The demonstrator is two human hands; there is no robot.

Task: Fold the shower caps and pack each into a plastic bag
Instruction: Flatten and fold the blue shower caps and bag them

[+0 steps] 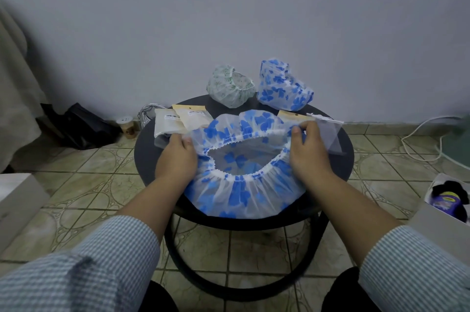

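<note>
Two hands stretch the blue-flowered shower cap (244, 172) at mid-frame on the round worktop (147, 149), opening up: left hand (176, 156) and right hand (309, 151) each pinch its rim, likely flattening it for folding. Packets (178, 121) and two caps (254, 88) crowd the far edge; the near rim overhangs.

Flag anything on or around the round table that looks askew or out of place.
Nothing is damaged or spilled. The one thing to watch is the clear plastic bag by the right hand: it hangs over the black table edge. Both hands pinch the blue-flowered shower cap.
</note>
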